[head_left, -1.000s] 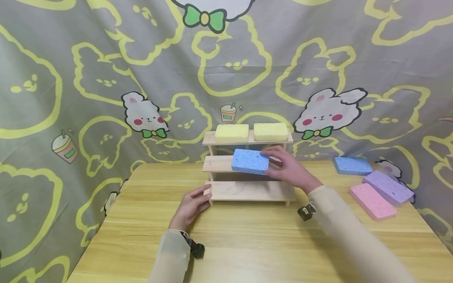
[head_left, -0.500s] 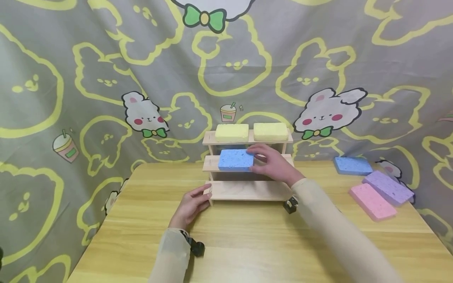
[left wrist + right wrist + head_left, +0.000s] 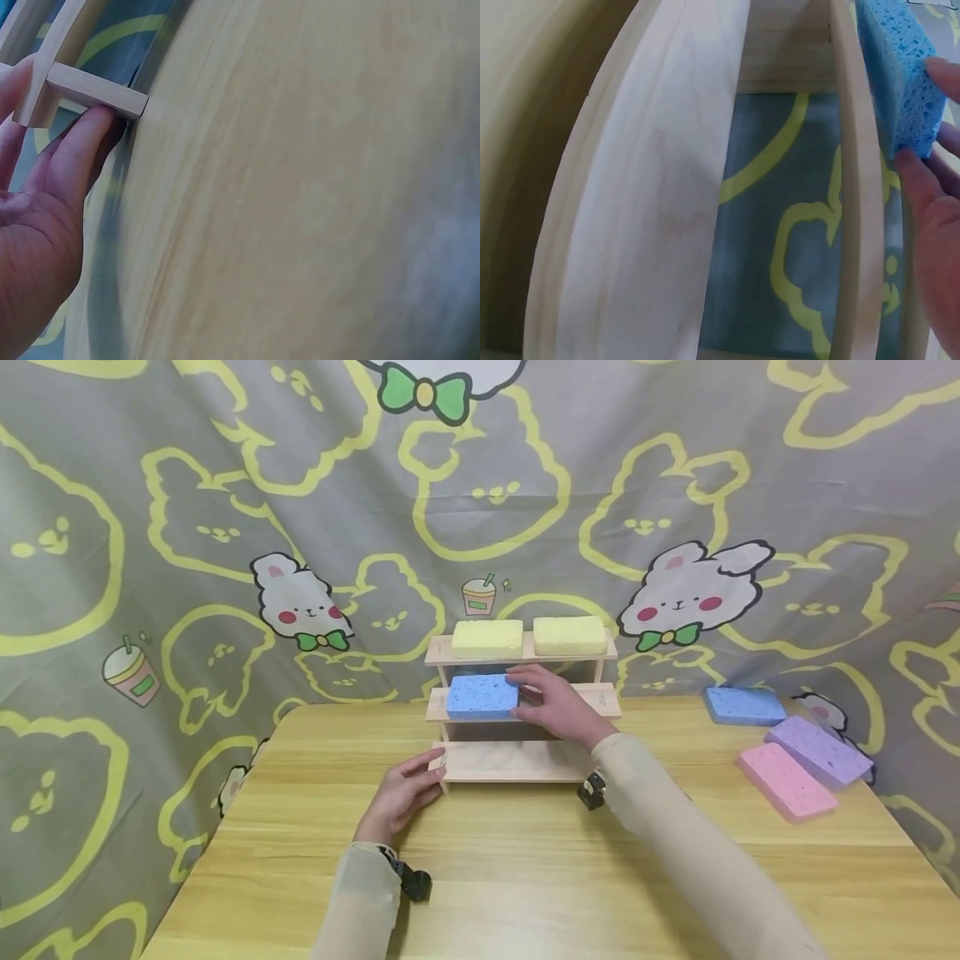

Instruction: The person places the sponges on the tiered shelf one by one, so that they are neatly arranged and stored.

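Note:
A three-tier wooden shelf stands toward the back of the table. My right hand pinches the right end of a blue sponge at the left part of the middle tier. In the right wrist view the thumb and fingertips grip the end of that blue sponge, close over the tier's edge. My left hand holds the left end of the bottom tier. The left wrist view shows its fingers around the shelf's end and leg. Two yellow sponges, a left one and a right one, lie on the top tier.
On the table's right side lie another blue sponge, a purple sponge and a pink sponge, the last two side by side. A patterned grey curtain hangs right behind the wooden table.
My right hand has carried the blue sponge leftward and slightly down to the left part of the middle tier. The left hand has stayed at the shelf's end. The head view has shifted slightly.

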The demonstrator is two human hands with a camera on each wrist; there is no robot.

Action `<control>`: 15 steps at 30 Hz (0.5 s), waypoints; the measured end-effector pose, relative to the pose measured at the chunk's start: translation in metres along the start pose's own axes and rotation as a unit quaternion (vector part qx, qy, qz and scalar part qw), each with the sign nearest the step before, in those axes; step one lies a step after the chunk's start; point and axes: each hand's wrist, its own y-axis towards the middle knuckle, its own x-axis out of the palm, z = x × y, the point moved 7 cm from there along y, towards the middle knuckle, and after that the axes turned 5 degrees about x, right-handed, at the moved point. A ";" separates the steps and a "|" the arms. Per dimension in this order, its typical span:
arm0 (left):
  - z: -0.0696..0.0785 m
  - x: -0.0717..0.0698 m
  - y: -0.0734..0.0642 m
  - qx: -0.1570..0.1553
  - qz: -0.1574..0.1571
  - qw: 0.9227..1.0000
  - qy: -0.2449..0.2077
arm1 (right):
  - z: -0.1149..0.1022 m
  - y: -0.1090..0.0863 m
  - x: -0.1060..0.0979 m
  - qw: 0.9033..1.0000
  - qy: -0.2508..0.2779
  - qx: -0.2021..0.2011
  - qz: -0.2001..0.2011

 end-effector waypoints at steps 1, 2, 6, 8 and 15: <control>0.000 0.000 0.000 0.000 0.000 1.000 -0.001 | 0.002 0.000 0.000 1.000 -0.019 0.003 0.000; 0.000 0.000 0.000 -0.001 0.000 1.000 -0.002 | 0.002 0.000 0.000 0.999 -0.039 0.004 0.000; 0.000 0.001 0.002 -0.002 -0.002 1.000 -0.002 | 0.004 -0.003 -0.003 0.997 -0.080 0.011 0.003; -0.001 0.002 0.003 -0.001 -0.005 1.000 -0.003 | 0.003 -0.006 -0.007 0.997 -0.081 0.009 0.011; -0.003 0.000 0.002 0.000 0.000 1.000 0.001 | -0.002 -0.014 -0.012 0.997 -0.075 -0.013 0.022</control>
